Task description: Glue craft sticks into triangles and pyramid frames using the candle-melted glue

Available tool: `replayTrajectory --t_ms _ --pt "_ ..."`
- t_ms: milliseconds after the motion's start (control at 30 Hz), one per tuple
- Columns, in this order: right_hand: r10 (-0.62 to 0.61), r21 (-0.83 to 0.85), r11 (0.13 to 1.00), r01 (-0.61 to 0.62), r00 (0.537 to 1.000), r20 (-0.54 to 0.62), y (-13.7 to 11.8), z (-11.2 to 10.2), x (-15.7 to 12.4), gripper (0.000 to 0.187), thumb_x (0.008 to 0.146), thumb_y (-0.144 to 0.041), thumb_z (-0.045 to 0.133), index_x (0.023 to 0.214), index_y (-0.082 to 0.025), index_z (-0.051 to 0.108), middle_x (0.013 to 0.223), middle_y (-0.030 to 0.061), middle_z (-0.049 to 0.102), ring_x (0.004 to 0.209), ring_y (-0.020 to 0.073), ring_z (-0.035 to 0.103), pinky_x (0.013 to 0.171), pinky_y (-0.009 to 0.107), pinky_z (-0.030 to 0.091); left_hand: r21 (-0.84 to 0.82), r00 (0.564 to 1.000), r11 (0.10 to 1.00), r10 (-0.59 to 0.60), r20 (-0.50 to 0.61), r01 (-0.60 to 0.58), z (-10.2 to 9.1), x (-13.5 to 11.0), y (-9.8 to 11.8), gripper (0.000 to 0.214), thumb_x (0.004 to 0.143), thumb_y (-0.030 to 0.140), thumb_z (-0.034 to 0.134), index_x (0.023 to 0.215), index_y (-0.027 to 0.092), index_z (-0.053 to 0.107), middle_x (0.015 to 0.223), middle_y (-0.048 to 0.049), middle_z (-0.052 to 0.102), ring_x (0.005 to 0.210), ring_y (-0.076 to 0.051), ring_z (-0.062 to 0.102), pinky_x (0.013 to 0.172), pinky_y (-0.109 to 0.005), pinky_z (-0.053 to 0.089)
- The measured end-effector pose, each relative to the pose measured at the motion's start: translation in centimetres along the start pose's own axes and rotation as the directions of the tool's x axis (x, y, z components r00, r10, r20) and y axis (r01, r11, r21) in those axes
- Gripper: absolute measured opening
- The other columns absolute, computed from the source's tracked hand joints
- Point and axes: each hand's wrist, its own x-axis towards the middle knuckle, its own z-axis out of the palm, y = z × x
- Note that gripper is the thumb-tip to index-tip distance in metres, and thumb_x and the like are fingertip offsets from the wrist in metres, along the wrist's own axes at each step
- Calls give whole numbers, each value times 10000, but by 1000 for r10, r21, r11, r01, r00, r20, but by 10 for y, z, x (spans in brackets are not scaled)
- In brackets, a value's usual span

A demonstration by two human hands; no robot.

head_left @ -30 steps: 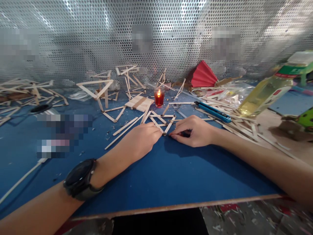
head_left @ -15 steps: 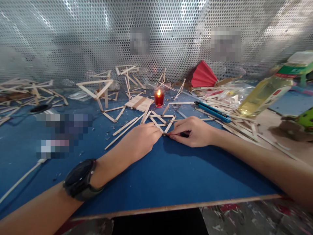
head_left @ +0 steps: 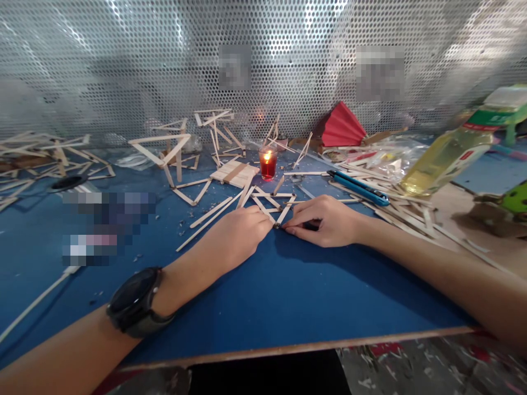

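A small frame of wooden craft sticks (head_left: 291, 205) lies on the blue table, with a dark lump at its near corner. From the left, my left hand (head_left: 244, 235) has its closed fingers against that corner. Opposite it, my right hand (head_left: 323, 220) is closed in a pinch at the same corner, its fingertips beside the dark joint. Whatever else is between the fingertips is hidden. Just behind the frame burns a candle in a red glass (head_left: 268, 164). A banded stack of craft sticks (head_left: 234, 173) lies beyond my left hand.
A blue box cutter (head_left: 359, 188) rests on loose sticks at the right, near a tilted bottle of yellow liquid (head_left: 450, 148). Several stick structures (head_left: 171, 148) stand at the back and left. A white cable (head_left: 35, 307) crosses the left side. Perforated metal (head_left: 284, 66) closes off the back.
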Motion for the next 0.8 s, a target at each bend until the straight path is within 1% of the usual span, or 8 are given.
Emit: replayTrajectory --t_ms 100,233,367,433,533,600,733,800 --pt "5 -11 1000 -5 1000 12 -1 0 1 211 979 -245 597 976 -207 804 945 49 772 754 137 673 663 240 454 5 1000 1000 8 2 -8 0 0 0 303 939 1 452 1009 126 719 960 -82 740 925 -234 658 845 -353 529" --pt "18 -28 999 -18 1000 7 -3 -1 2 195 980 -254 595 999 -207 784 914 44 760 725 137 649 648 242 450 4 1000 1000 11 -9 -11 2 0 0 301 938 3 456 1025 126 716 1009 -91 745 962 -240 662 863 -358 532" --pt "25 -22 999 -25 1000 11 -4 -1 3 235 1018 -274 549 1038 -212 774 1034 61 767 848 162 688 735 256 478 4 1000 1000 12 -8 -12 1 0 -1 307 930 -7 460 1031 133 713 987 -85 744 949 -230 663 867 -348 527" --pt "37 -26 999 -37 999 15 -5 0 3 236 1022 -278 543 1045 -213 768 1055 60 765 852 159 687 740 256 475 -3 1000 1000 12 4 -12 0 0 0 305 926 -10 462 1029 135 711 977 -83 741 950 -228 661 867 -344 525" --pt "51 -39 998 -51 999 -4 -4 0 2 187 991 -263 578 1005 -201 753 947 45 761 717 134 636 657 244 443 -2 1000 1000 13 15 -13 -2 0 0 298 926 -6 463 1019 136 709 977 -84 741 950 -229 661 869 -344 525" --pt "37 -39 998 -38 999 -35 -3 0 1 169 976 -256 594 983 -196 752 869 33 749 650 122 598 624 241 425 -1 1000 1000 14 12 -14 -2 0 0 295 928 -3 466 1025 136 708 986 -85 743 961 -230 663 879 -347 527" --pt "-14 -46 999 10 996 -89 3 0 0 177 974 -268 612 987 -207 777 842 23 749 660 119 623 631 235 429 2 1000 1000 17 0 -17 -1 0 -1 296 931 -2 475 1046 134 712 1004 -82 751 969 -231 671 878 -350 537" --pt "7 -77 997 -19 988 -152 6 0 0 151 953 -294 653 930 -201 769 814 21 747 669 125 638 626 235 428 18 1000 1000 21 -14 -21 0 -1 -1 288 941 10 475 1045 129 715 1007 -86 755 948 -232 676 861 -352 542"
